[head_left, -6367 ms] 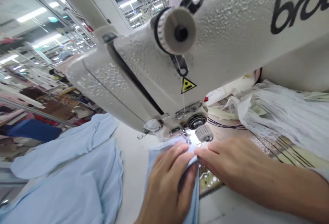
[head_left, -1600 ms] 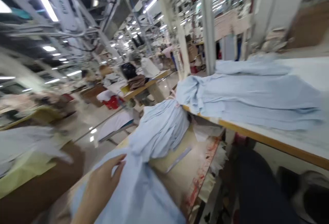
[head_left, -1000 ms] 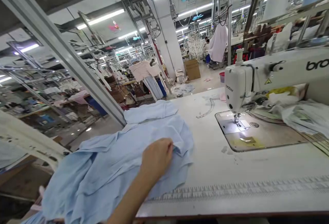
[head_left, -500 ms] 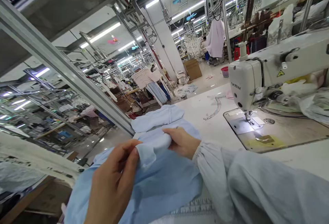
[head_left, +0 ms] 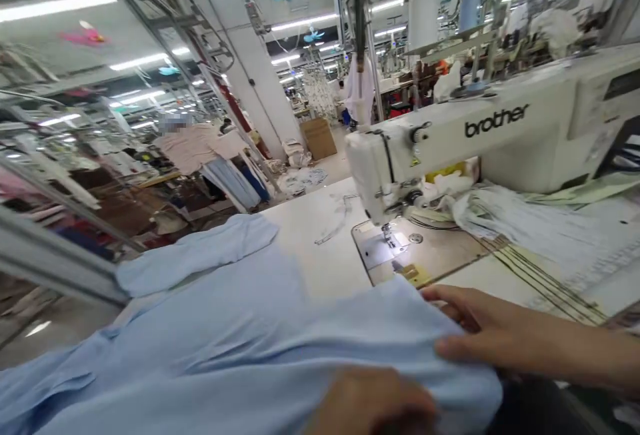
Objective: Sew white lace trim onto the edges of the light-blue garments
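A large piece of light blue cloth (head_left: 220, 315) spreads over the near side of the white sewing table (head_left: 320, 262) and runs off toward the lower left. At its right corner, my right hand (head_left: 493, 328) is closed, the cloth edge between thumb and fingers. My left hand (head_left: 370, 398) lies on the cloth at the bottom middle, smeared by motion; its fingers cannot be made out. A second light blue folded piece (head_left: 200, 255) rests along the table's far left edge. Just beyond the cloth's raised corner is the lit needle area of a white sewing machine (head_left: 500, 122).
White sheer fabric strips (head_left: 520, 215) and dark cords (head_left: 545, 282) lie on the table right of the needle. A metal post (head_left: 55, 262) stands at the left. Behind are a cardboard sheet (head_left: 319, 138) and a stack of pale pink garments (head_left: 190, 145).
The view has swung right. Both hands, earlier together pinching a cloth edge at the middle, are now farther right and lower. The cloth has been drawn out toward the machine's front.
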Motion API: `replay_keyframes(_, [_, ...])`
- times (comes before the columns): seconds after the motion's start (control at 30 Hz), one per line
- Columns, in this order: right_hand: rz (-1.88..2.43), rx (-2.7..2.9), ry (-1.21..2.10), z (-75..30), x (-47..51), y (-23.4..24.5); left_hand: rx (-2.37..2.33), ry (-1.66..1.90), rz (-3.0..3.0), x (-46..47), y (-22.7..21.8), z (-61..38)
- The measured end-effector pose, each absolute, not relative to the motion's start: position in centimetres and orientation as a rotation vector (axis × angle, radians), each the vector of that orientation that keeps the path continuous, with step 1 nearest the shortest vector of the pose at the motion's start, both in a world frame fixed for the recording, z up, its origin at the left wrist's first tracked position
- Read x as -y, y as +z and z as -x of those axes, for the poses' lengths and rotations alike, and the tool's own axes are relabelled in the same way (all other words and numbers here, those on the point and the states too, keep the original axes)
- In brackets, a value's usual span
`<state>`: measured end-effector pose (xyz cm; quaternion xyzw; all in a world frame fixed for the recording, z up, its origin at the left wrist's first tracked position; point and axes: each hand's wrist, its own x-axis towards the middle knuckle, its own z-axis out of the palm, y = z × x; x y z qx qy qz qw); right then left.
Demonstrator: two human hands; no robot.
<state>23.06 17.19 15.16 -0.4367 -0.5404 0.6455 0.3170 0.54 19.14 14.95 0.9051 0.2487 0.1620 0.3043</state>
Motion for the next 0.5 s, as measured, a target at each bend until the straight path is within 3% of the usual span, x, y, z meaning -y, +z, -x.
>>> replay_keyframes(0.2, [1.22,1.275,1.738,-23.0,-21.7,15.9,-1.339,0.438,-2.337,-26.9,16.8,-3.8])
replay_keyframes(0.5, [1.258,1.294,1.439,-24.1,-23.4,13.8,-1.113,0.228,-2.16,-28.0,16.8,-6.7])
